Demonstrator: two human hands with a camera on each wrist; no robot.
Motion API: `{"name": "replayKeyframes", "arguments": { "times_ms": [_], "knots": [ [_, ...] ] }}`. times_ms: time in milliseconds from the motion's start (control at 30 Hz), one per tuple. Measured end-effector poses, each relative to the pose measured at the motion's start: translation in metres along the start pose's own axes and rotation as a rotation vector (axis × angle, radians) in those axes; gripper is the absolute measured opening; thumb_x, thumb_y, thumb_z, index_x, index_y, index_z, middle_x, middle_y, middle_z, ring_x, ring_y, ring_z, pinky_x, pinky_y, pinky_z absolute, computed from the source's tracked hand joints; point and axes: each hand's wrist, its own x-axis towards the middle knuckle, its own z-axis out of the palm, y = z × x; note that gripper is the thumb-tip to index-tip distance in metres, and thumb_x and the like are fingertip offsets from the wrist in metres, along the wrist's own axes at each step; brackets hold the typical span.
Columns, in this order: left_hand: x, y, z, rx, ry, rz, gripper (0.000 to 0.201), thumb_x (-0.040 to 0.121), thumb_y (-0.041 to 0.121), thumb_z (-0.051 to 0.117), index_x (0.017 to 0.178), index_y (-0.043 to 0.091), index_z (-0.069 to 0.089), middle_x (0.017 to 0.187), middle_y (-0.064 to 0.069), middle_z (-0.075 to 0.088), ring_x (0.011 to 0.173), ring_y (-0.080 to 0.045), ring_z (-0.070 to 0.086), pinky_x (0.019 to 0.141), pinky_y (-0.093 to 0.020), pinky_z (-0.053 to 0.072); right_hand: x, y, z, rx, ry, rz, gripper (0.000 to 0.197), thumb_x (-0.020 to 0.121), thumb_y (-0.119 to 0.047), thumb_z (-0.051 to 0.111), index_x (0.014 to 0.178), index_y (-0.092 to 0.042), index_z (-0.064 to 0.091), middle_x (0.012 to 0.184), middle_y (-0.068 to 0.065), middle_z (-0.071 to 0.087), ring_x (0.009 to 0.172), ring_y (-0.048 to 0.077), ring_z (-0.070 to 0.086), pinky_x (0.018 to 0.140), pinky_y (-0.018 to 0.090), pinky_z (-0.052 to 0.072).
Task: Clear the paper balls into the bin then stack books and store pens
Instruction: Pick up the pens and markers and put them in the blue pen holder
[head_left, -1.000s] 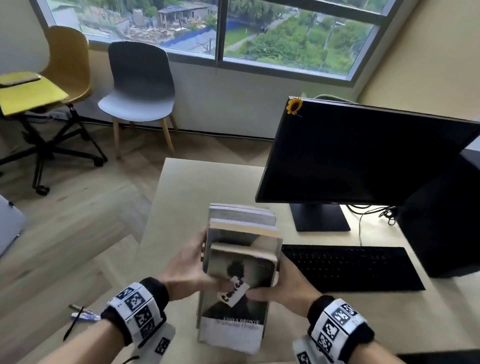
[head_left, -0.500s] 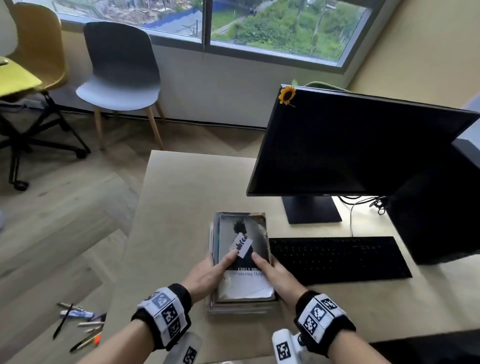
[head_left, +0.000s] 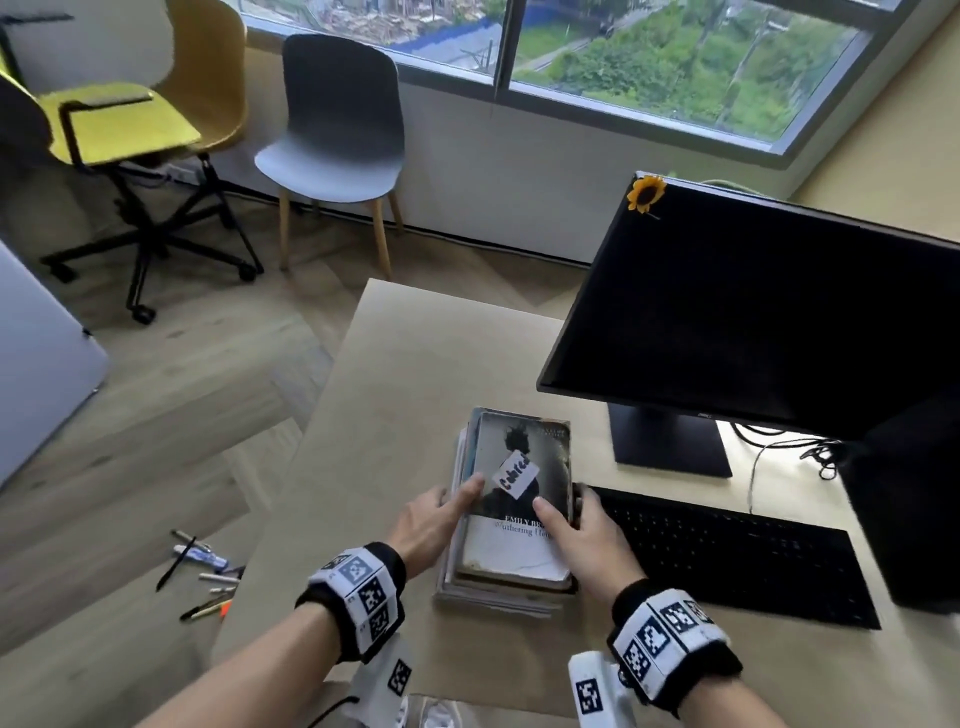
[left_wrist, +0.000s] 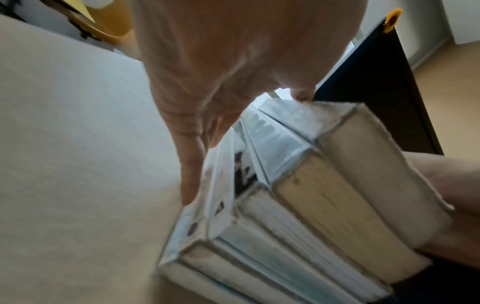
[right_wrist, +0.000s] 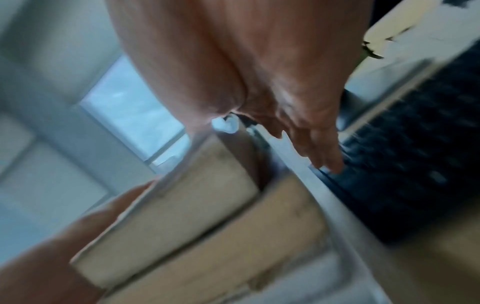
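A stack of several books (head_left: 511, 525) lies flat on the beige desk (head_left: 415, 374), just left of the keyboard, with a dark-covered paperback carrying a white label on top. My left hand (head_left: 441, 519) presses straight fingers against the stack's left side, thumb on the top cover. My right hand (head_left: 576, 530) presses the right side, thumb also on the cover. The left wrist view shows my left hand (left_wrist: 207, 102) with its fingers (left_wrist: 189, 181) flat along the books (left_wrist: 311, 205). The right wrist view is blurred: my right hand (right_wrist: 259, 82) reaches down beside the books (right_wrist: 207, 216). Several pens (head_left: 202, 571) lie on the floor left of the desk.
A black keyboard (head_left: 727, 556) lies right of the stack, with a black monitor (head_left: 753, 322) behind it and cables (head_left: 810, 447) by its stand. A grey chair (head_left: 332, 135) and a yellow office chair (head_left: 130, 119) stand by the window. A dark box (head_left: 909, 509) sits at the desk's right.
The books were held up and fanned a second ago; they now lie flat as one stack on the desk. Both hands have slid to its sides, and my head has turned slightly left.
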Motion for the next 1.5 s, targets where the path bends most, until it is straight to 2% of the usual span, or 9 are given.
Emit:
{"name": "replayKeyframes", "arguments": {
  "times_ms": [100,200,300,433,700,867,1067,1267,1500],
  "knots": [
    [-0.015,-0.023,-0.018,0.017,0.110,-0.060,0.085,0.065,0.092,0.036,0.102,0.018,0.060,0.106,-0.014,0.065,0.101,-0.032,0.062,0.083,-0.040,0.051,-0.015,-0.032,-0.010,-0.332,0.203,-0.236,0.069,0.089,-0.039,0.062,0.144,-0.010,0.034,0.148,0.009,0.034,0.137,0.022,0.035,0.109,0.030,0.030],
    [-0.041,-0.054,-0.045,0.053,0.199,-0.085,0.051,0.074,0.069,0.055,0.089,0.020,0.062,0.094,-0.004,0.070,0.090,-0.025,0.068,0.082,-0.039,0.055,-0.026,-0.063,0.004,-0.369,0.310,-0.576,0.049,0.086,-0.030,0.067,0.128,-0.009,0.053,0.135,0.011,0.046,0.124,0.025,0.047,0.104,0.037,0.039],
    [-0.076,-0.088,-0.078,0.028,0.285,-0.092,0.020,0.085,0.038,0.066,0.083,0.019,0.063,0.085,-0.005,0.069,0.075,-0.023,0.070,0.070,-0.030,0.051,-0.041,-0.088,0.048,-0.418,0.221,-0.774,0.035,0.084,-0.029,0.069,0.114,-0.012,0.062,0.120,0.008,0.056,0.109,0.024,0.058,0.093,0.043,0.049],
    [-0.118,-0.138,-0.132,-0.001,0.427,-0.141,0.022,0.077,0.041,0.067,0.074,0.020,0.062,0.076,-0.004,0.069,0.068,-0.022,0.067,0.073,-0.035,0.056,-0.066,-0.118,0.135,-0.588,-0.089,-0.968,0.032,0.088,-0.040,0.060,0.113,-0.020,0.060,0.112,-0.002,0.058,0.101,0.019,0.058,0.086,0.033,0.048],
    [-0.232,-0.288,-0.255,0.147,0.619,-0.466,0.018,0.083,0.040,0.064,0.076,0.024,0.058,0.093,-0.003,0.071,0.092,-0.022,0.065,0.078,-0.028,0.050,-0.107,-0.166,0.373,-0.954,-0.544,-0.996,0.036,0.090,-0.044,0.052,0.118,-0.023,0.055,0.115,0.000,0.056,0.108,0.024,0.058,0.086,0.035,0.046],
    [-0.306,-0.425,-0.338,-0.011,0.744,-0.680,0.028,0.081,0.034,0.064,0.061,0.023,0.047,0.076,0.002,0.062,0.087,-0.024,0.065,0.076,-0.029,0.049,-0.123,-0.181,0.524,-1.141,-0.713,-0.974,0.034,0.089,-0.044,0.052,0.115,-0.023,0.057,0.118,-0.003,0.058,0.112,0.019,0.057,0.087,0.031,0.045],
    [-0.375,-0.559,-0.386,-0.104,0.811,-0.906,0.026,0.087,0.033,0.057,0.067,0.024,0.043,0.078,0.007,0.056,0.075,-0.016,0.053,0.066,-0.023,0.037,-0.136,-0.178,0.667,-1.323,-0.929,-0.999,0.032,0.090,-0.047,0.051,0.114,-0.026,0.056,0.105,-0.009,0.056,0.107,0.012,0.056,0.088,0.023,0.041],
    [-0.345,-0.744,-0.412,-0.258,0.933,-1.043,0.020,0.086,0.041,0.056,0.091,0.022,0.059,0.094,0.004,0.065,0.088,-0.019,0.062,0.081,-0.029,0.050,-0.082,-0.121,0.843,-1.370,-1.065,-1.051,0.017,0.080,-0.057,0.048,0.079,-0.043,0.040,0.093,-0.012,0.057,0.084,0.006,0.057,0.081,0.023,0.049],
    [-0.231,-0.985,-0.450,-0.282,1.255,-1.155,0.054,0.087,0.051,0.057,0.120,0.009,0.049,0.119,-0.010,0.054,0.106,-0.029,0.057,0.084,-0.036,0.048,0.051,-0.030,1.061,-1.596,-1.019,-1.349,0.025,0.091,-0.052,0.046,0.111,-0.037,0.050,0.109,-0.015,0.051,0.108,0.009,0.058,0.088,0.024,0.045]
  ]
}}
